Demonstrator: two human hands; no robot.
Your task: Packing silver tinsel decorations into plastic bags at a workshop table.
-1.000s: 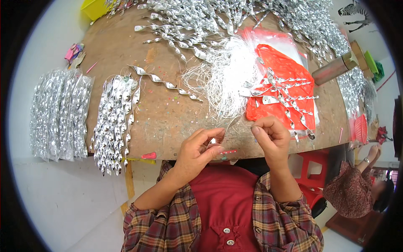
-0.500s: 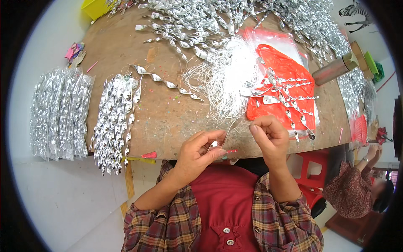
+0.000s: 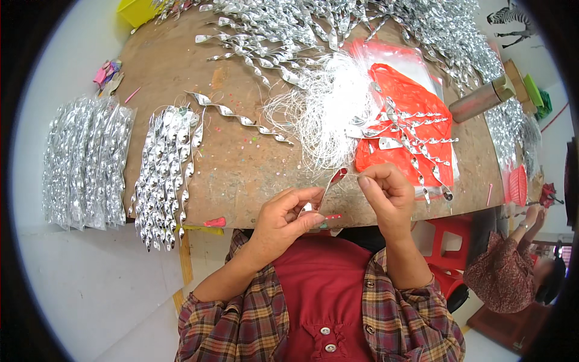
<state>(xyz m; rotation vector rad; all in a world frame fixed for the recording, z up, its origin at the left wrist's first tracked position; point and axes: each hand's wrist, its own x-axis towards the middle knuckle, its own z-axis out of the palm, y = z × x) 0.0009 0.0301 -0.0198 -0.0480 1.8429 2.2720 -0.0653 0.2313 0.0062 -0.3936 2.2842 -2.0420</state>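
Note:
My left hand [image 3: 284, 218] is closed round a shiny silver twisted strip [image 3: 328, 186], whose tip stands up beyond my fingers and reflects dark red. To its right, my right hand [image 3: 391, 194] pinches a thin white string [image 3: 350, 175] that runs to the strip's tip; whether it passes through a hole there is too small to tell. Just past both hands lies a tangled pile of white string [image 3: 332, 108]. Several more silver spirals [image 3: 416, 142] lie on a red plastic bag [image 3: 401, 90] beyond my right hand. One loose spiral [image 3: 241, 120] rests left of the string.
A bundle of spirals [image 3: 164, 172] overhangs the table's [image 3: 241, 181] near left edge, beside bagged spirals [image 3: 87, 163]. Loose spirals [image 3: 271, 30] heap along the far side. A metal flask [image 3: 479, 101] lies at right. Another person [image 3: 503, 271] sits at far right.
The strip's tip has turned and now shows a dark red reflection. My hands have barely moved.

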